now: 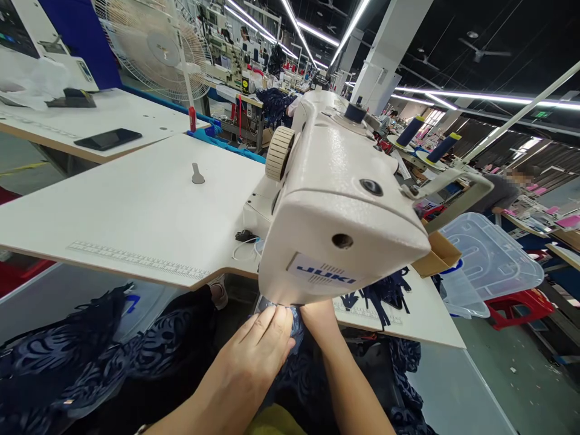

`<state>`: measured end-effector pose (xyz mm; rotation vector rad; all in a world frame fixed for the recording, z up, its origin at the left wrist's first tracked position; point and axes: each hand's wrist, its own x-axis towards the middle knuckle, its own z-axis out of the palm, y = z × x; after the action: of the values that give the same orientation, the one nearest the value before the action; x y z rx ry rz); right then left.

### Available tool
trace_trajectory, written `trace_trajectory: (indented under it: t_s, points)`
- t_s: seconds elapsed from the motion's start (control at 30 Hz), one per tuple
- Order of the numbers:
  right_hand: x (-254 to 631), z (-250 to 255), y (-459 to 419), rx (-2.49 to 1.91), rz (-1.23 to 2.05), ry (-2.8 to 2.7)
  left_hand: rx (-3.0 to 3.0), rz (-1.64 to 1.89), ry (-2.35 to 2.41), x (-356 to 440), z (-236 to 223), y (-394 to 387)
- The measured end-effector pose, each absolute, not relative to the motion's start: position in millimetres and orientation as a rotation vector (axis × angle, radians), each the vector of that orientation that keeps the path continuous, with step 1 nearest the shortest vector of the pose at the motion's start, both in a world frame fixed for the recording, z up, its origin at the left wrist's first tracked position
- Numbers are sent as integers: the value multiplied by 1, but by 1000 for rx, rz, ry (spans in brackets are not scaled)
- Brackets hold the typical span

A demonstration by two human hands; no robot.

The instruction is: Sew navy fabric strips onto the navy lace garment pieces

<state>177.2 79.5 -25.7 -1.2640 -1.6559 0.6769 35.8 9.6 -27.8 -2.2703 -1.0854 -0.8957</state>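
A cream JUKI sewing machine (335, 199) fills the middle of the view, its head end toward me. My left hand (258, 350) lies flat, fingers stretched out, on dark navy lace fabric (290, 368) just under the machine's near end. My right hand (319, 317) reaches under the machine head beside it; its fingers are hidden by the machine. More of the navy lace (90, 362) hangs down at the lower left, off the table's edge.
The white sewing table (136, 205) has a printed ruler along its front edge. Navy thread cones (410, 130) stand behind the machine. A clear plastic bin (489, 257) and cardboard box (437, 254) sit right. A fan (154, 48), a phone (107, 138) and other workstations lie beyond.
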Motion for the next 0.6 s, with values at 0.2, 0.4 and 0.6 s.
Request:
trace_trajectory:
  t_s: [0.2, 0.4, 0.6]
  points:
    - [175, -29, 84, -1269, 674, -1624, -2234, -920, -1135, 36, -28, 7]
    - [172, -25, 85, -1153, 716, -1628, -2240, -935, -1173, 31, -24, 4]
    - [173, -23, 83, -1170, 690, -1675, -2273, -942, -1174, 27, -26, 6]
